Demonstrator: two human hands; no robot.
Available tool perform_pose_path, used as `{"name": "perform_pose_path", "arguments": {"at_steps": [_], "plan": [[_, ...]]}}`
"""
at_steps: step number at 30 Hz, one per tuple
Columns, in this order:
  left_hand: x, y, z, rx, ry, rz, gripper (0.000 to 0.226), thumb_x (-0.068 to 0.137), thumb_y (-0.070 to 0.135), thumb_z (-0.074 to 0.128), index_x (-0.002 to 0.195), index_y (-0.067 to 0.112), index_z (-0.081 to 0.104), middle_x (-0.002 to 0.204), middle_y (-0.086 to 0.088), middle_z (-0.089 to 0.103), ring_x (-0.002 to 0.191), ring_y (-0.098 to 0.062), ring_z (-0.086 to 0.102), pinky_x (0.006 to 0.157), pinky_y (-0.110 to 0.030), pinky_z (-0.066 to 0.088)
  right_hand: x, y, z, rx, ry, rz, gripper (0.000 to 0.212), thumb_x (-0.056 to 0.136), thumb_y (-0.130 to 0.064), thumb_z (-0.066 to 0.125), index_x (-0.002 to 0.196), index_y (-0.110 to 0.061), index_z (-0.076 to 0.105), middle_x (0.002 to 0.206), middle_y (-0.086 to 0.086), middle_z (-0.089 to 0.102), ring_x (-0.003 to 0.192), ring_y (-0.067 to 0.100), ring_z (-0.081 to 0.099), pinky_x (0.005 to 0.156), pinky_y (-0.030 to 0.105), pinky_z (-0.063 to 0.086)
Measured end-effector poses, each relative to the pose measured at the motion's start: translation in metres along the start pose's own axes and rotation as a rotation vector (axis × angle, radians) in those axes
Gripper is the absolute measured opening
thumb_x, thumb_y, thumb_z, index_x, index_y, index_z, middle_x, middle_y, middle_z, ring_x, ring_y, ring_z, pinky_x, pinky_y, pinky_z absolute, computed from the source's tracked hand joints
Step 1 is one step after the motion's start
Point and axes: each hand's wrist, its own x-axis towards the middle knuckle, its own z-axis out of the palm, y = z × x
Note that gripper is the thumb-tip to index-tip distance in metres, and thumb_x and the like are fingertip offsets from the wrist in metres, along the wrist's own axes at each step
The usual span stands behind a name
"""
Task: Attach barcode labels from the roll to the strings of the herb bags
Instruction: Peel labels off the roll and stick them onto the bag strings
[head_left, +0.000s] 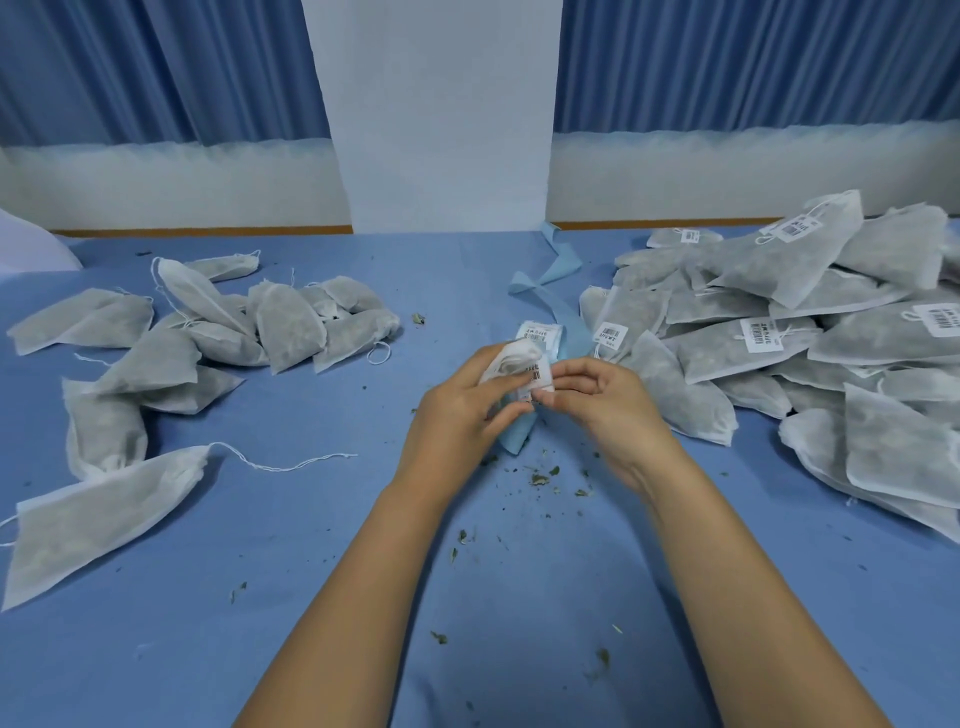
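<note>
Barcode label (540, 375) being pinched between both hands, mid-table.
Label's lower edge is being pinched by the right hand (602, 400); a herb bag (511, 358) is being gripped at its neck by the left hand (457, 410), which is hiding the bag's body. The label strip (535, 332) is lying just behind, with unlabelled bags (280, 327) left, labelled bags (769, 332) right, and crumbs (540, 478) nearer on the blue cloth (311, 519).

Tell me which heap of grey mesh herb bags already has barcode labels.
The right-hand heap: white barcode labels sit on several bags; the left heap shows none.
</note>
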Motion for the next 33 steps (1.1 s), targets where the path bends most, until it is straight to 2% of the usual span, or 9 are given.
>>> {"name": "perform_pose_path", "arguments": {"at_steps": [3,6,12,19,21,23,26,30,33], "plan": [[0.000,0.004,0.004,0.071,0.006,0.022,0.025,0.081,0.011,0.077,0.106,0.009,0.075,0.126,-0.001,0.064,0.100,-0.017,0.065,0.074,-0.038,0.059,-0.003,0.002,0.004,0.085,0.052,0.036,0.019,0.076,0.012,0.068,0.093,0.003,0.066,0.084,0.015,0.072,0.076,0.018,0.069,0.077,0.022,0.057],[0.000,0.006,0.005,0.078,0.039,0.029,0.020,0.083,0.014,0.073,0.102,0.007,0.075,0.122,-0.005,0.066,0.094,-0.023,0.069,0.069,-0.041,0.059,-0.006,0.004,0.008,0.038,0.088,0.026,0.017,0.077,0.010,0.068,0.084,-0.006,0.068,0.072,0.004,0.073,0.069,0.010,0.070,0.066,0.016,0.055],[-0.001,0.006,0.004,0.088,0.043,0.006,0.012,0.084,0.010,0.073,0.092,0.003,0.077,0.111,-0.009,0.070,0.084,-0.027,0.071,0.066,-0.043,0.058,-0.009,0.003,0.009,-0.057,0.107,-0.042,0.016,0.072,0.006,0.075,0.079,-0.007,0.068,0.081,0.015,0.070,0.081,0.025,0.068,0.084,0.032,0.055],[-0.003,0.001,0.001,0.048,0.030,-0.071,0.007,0.085,0.010,0.072,0.086,0.007,0.078,0.096,-0.004,0.071,0.075,-0.020,0.065,0.067,-0.033,0.053,-0.007,0.001,0.009,-0.170,0.051,-0.082,0.029,0.076,0.013,0.069,0.069,-0.015,0.069,0.063,-0.004,0.069,0.063,0.007,0.066,0.068,0.018,0.055],[0.000,0.003,-0.001,-0.018,0.167,-0.220,0.007,0.083,0.004,0.071,0.081,0.008,0.077,0.087,-0.005,0.070,0.070,-0.007,0.058,0.068,-0.020,0.047,-0.005,0.001,0.007,-0.179,0.057,-0.069,0.030,0.075,0.014,0.068,0.068,-0.015,0.068,0.061,-0.004,0.068,0.057,0.005,0.064,0.061,0.016,0.053],[0.004,0.001,-0.010,-0.137,0.434,-0.456,0.014,0.083,0.004,0.069,0.075,0.014,0.076,0.083,0.001,0.072,0.069,0.005,0.055,0.068,-0.009,0.040,-0.004,0.003,0.004,-0.197,0.125,-0.046,0.028,0.075,0.014,0.067,0.069,-0.014,0.067,0.065,0.002,0.067,0.056,0.009,0.064,0.062,0.021,0.055],[0.006,-0.006,-0.029,-0.427,0.703,-0.719,0.021,0.086,0.015,0.070,0.069,0.027,0.073,0.069,0.020,0.068,0.063,0.007,0.052,0.067,-0.011,0.043,0.001,0.007,-0.001,-0.229,0.356,-0.069,0.027,0.074,0.011,0.067,0.064,-0.012,0.059,0.073,0.007,0.065,0.072,0.022,0.066,0.074,0.033,0.055],[0.004,0.009,-0.034,-0.569,0.674,-0.696,0.020,0.086,0.015,0.072,0.074,0.030,0.074,0.066,0.018,0.067,0.064,0.003,0.056,0.066,-0.013,0.045,0.003,0.008,0.004,-0.366,0.420,-0.180,0.016,0.077,-0.004,0.075,0.073,-0.012,0.061,0.093,0.008,0.063,0.084,0.010,0.057,0.070,0.002,0.040],[0.003,0.018,-0.029,-0.513,0.601,-0.605,0.021,0.085,0.008,0.071,0.075,0.026,0.073,0.075,0.017,0.070,0.073,0.006,0.062,0.072,-0.011,0.046,-0.004,0.001,0.007,-0.398,0.456,-0.352,0.009,0.082,-0.007,0.072,0.077,-0.013,0.066,0.098,0.005,0.060,0.085,0.006,0.054,0.074,0.006,0.042]]}}
